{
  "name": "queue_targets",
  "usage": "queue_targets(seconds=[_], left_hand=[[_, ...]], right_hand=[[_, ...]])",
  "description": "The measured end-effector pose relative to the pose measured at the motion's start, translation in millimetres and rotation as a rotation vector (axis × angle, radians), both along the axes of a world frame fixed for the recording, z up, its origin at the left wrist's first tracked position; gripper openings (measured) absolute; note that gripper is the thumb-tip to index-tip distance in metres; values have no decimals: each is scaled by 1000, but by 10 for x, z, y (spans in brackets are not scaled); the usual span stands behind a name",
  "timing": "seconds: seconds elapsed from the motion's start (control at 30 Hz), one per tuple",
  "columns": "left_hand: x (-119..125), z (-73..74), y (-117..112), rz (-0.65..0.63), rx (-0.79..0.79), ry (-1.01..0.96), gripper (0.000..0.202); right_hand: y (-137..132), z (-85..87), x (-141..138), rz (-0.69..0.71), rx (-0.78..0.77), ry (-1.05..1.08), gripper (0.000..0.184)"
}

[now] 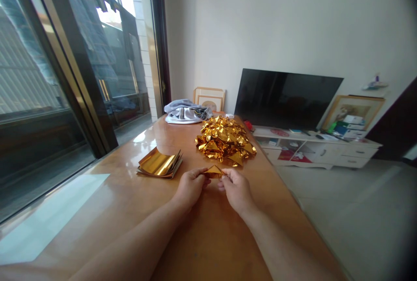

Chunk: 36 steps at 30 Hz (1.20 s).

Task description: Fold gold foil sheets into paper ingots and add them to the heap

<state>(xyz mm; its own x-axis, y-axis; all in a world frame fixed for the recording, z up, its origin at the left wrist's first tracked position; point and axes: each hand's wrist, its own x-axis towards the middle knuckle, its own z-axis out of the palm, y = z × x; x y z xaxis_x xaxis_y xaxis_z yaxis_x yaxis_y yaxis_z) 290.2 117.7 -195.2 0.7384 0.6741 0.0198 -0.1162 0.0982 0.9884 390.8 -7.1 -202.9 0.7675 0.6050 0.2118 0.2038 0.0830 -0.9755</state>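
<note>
Sliding glass door (35, 68) along left side, dark frame; bright daylight through panes, laundry (91, 33) hanging beyond glass. Cream wall (260, 24) behind. Black flat-screen TV (288, 98) on low white cabinet (317, 153), gilt-framed picture (353, 111) leaning just beside. Pale floor (352, 203) at right. Glossy wooden surface (130, 203) running toward wall, window glare across it.

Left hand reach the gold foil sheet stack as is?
Likely yes: the left hand sits near the stack of gold foil sheets, with only tabletop between, though it is pinching a folded foil piece.
</note>
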Motion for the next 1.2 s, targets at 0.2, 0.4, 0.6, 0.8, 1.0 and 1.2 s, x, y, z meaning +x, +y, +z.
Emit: queue_targets(seconds=[0.2, 0.4, 0.6, 0.8, 1.0, 1.2], left_hand=[[17, -69, 45, -13, 24, 15, 29], [3, -55, 43, -28, 62, 42, 35], [-11, -28, 23, -16, 52, 26, 32], [-5, -47, 39, -14, 48, 21, 32], [1, -53, 46, -16, 22, 24, 32], [3, -63, 61, -17, 27, 31, 33]], right_hand=[[-20, 7, -30, -1, -42, -107, 33], [-41, 40, -42, 33, -36, -80, 35], [-27, 36, -41, -18, -10, -1, 23], [-36, 26, -61, 13, -12, -46, 21], [-45, 34, -45, 26, -9, -36, 26], [-47, 38, -34, 14, -24, -31, 25]])
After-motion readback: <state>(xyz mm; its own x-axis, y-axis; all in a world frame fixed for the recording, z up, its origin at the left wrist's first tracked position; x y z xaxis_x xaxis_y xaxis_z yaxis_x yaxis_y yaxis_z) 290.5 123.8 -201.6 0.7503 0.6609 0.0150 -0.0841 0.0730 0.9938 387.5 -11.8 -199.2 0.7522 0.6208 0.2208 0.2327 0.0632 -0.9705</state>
